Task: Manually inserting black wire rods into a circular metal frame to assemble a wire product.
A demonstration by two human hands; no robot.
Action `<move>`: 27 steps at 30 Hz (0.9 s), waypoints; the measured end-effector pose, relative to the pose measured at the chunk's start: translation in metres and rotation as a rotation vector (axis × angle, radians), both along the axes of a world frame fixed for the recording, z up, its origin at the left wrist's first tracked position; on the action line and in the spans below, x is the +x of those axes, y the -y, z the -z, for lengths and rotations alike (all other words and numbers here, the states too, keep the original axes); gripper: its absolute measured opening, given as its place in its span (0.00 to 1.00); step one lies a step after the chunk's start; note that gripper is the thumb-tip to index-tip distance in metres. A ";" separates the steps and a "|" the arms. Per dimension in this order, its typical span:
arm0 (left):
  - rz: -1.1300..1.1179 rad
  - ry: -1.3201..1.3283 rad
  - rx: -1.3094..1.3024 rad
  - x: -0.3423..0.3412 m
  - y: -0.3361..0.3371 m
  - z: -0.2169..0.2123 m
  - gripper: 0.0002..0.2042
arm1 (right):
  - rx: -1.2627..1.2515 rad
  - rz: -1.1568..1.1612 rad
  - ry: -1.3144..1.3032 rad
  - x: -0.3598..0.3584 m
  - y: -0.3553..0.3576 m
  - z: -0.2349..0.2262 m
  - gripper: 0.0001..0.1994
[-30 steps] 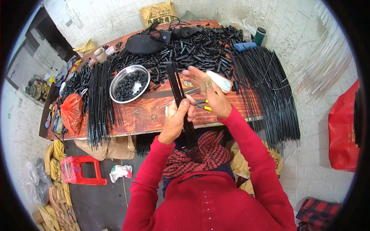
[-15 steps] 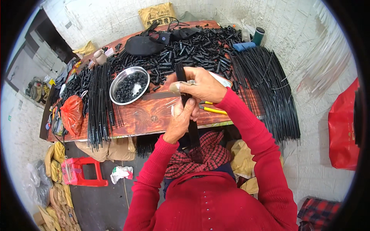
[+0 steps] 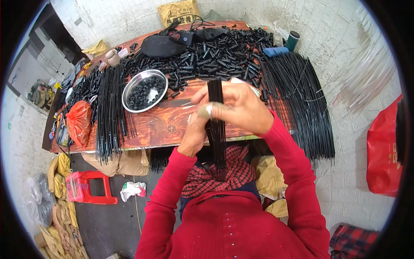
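An upright bundle of thin black rods point(image 3: 219, 144) stands in front of my body, its lower end over the checked cloth on my lap. My right hand point(image 3: 243, 105) closes on its upper part, thumb across the front and fingers behind, a little smeared by motion. Lower down, my left hand point(image 3: 194, 134) grips the bundle from its left side; its fingertips are partly hidden behind the rods and the right thumb. A pale covering wraps the tip of the right thumb. Beyond the hands lies a flat dark metal strip point(image 3: 176, 103) on the wooden table point(image 3: 161, 125).
A steel bowl point(image 3: 125, 93) of small black rings stands left of the hands. Black tube pieces point(image 3: 207, 60) heap at the back. More rods lie at the left point(image 3: 111, 116) and right point(image 3: 302, 108). A red bag point(image 3: 79, 123) and red stool point(image 3: 113, 187) are at the left.
The bundle has turned more upright and shifted slightly right. My right hand has moved down and right along it, and my left hand has moved a little left.
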State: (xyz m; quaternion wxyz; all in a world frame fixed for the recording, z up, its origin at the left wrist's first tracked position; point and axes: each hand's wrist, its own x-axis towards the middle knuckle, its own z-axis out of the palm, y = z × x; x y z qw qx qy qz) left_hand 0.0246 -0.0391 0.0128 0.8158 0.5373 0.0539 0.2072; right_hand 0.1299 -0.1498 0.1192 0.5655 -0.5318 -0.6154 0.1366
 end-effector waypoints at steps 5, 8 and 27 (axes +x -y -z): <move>0.057 -0.223 -0.069 -0.009 -0.001 0.022 0.14 | -0.264 -0.549 0.135 -0.026 0.061 -0.035 0.14; 0.160 -0.171 -0.096 -0.025 0.008 0.045 0.17 | -0.287 -0.937 0.287 -0.024 0.086 -0.036 0.26; 0.191 -0.197 0.050 -0.065 0.019 0.003 0.30 | -0.412 -0.149 -0.895 -0.073 0.063 0.129 0.17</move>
